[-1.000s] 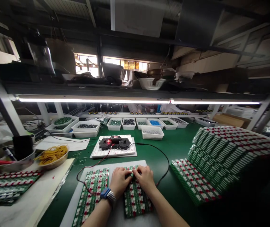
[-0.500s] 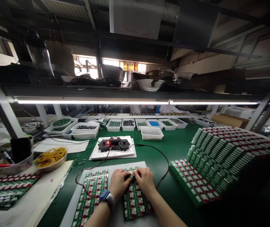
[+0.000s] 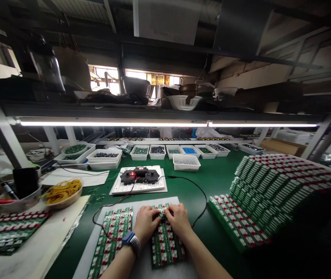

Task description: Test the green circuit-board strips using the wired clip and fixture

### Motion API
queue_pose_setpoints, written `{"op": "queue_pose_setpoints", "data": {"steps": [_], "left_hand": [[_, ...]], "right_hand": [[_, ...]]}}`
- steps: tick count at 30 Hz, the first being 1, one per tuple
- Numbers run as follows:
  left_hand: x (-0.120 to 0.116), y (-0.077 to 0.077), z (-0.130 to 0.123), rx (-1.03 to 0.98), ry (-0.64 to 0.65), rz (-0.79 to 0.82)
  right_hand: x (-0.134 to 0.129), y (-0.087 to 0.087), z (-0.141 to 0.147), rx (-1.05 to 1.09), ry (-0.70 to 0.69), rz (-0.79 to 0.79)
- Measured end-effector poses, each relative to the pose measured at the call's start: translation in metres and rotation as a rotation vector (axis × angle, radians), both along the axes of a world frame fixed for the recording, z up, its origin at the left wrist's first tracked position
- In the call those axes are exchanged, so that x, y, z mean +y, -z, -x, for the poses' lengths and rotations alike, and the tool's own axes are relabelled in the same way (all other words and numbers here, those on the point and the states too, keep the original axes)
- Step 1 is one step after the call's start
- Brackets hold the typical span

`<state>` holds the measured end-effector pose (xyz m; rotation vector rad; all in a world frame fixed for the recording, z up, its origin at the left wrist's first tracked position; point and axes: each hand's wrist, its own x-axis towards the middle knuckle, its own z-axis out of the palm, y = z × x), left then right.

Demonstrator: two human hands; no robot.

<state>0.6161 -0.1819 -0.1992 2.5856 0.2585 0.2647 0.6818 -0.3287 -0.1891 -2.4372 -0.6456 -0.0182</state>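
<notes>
The left hand (image 3: 146,224) and right hand (image 3: 179,221) grip the top end of a green circuit board panel (image 3: 165,244), fingers bunched together on it. Another green panel (image 3: 111,242) lies just left of them.

From here I see a long fluorescent tube (image 3: 110,124) glowing beneath a dark overhead shelf (image 3: 153,114), grey steel uprights (image 3: 1,131) supporting it, and daylight through windows (image 3: 104,79) beyond.

Left hand (image 3: 145,225), right hand (image 3: 179,221), fingers curled together
</notes>
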Motion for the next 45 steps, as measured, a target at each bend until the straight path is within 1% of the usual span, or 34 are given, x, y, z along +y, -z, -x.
{"op": "queue_pose_setpoints", "data": {"steps": [4, 7, 12, 16, 19, 21, 27, 34, 37, 40, 43, 45], "left_hand": [[-0.001, -0.005, -0.002, 0.037, 0.012, -0.024], [-0.002, -0.011, -0.003, 0.067, 0.018, -0.074], [-0.007, -0.015, 0.002, 0.001, 0.024, -0.172], [-0.003, -0.019, 0.002, -0.028, 0.042, -0.159], [0.003, -0.022, -0.006, -0.025, 0.047, -0.14], [0.006, -0.022, -0.011, -0.029, 0.047, -0.144], [0.009, -0.008, -0.016, -0.033, 0.055, -0.148], [0.015, 0.003, -0.016, -0.14, 0.119, -0.175], [0.022, 0.012, -0.018, -0.21, 0.145, -0.165], [0.031, 0.025, -0.022, -0.256, 0.162, -0.13], [0.039, 0.036, -0.028, -0.239, 0.17, -0.064], [0.043, 0.041, -0.033, -0.22, 0.176, -0.029]], "right_hand": [[0.002, -0.001, -0.002, 0.023, 0.006, -0.01], [0.003, -0.004, -0.001, 0.051, 0.02, -0.001], [-0.002, -0.009, -0.001, 0.084, 0.0, -0.038], [-0.003, -0.012, -0.007, 0.115, 0.011, -0.065], [0.001, -0.012, -0.012, 0.108, 0.023, -0.082], [0.005, -0.01, -0.015, 0.094, 0.038, -0.082], [0.009, 0.001, -0.019, 0.081, 0.054, -0.064], [0.007, 0.001, -0.017, 0.08, 0.051, -0.095], [0.007, 0.003, -0.015, 0.076, 0.055, -0.108], [0.009, 0.007, -0.015, 0.081, 0.066, -0.086], [0.011, 0.01, -0.018, 0.104, 0.046, -0.058], [0.012, 0.01, -0.022, 0.12, 0.033, -0.029]]}}
